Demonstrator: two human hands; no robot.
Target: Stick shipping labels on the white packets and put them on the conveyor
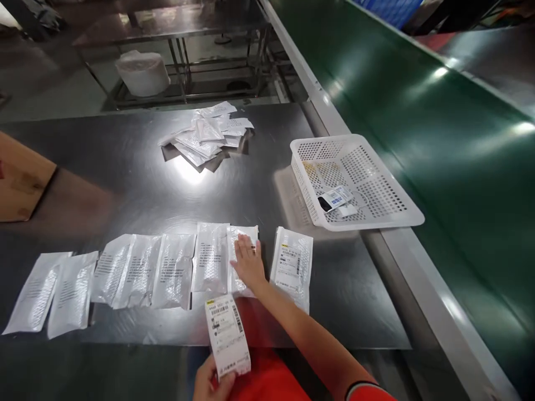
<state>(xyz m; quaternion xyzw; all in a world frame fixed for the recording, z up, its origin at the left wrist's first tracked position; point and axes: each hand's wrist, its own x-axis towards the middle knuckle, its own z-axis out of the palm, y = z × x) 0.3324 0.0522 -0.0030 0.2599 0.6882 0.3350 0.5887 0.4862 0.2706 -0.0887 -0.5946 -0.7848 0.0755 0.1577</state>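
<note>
Left hand [214, 383], nearest the lens in the head view, pinches a flat white printed paper label [228, 334] before the table's near edge. Right hand [248, 262] lies flat, fingers slightly parted, on a glossy white mailer [236, 285]. Six bubble-textured mailers [173, 270] line up leftward; a labelled mailer [292, 266] lies to the right. Surface: dark, reflective metal table [142, 195], bearing a loose mailer pile [209, 135] and brown carton [23, 178]. Perforated white plastic basket [368, 224] sits beside a smooth green belt [418, 139]. Behind: metal-framed table [188, 28].
</note>
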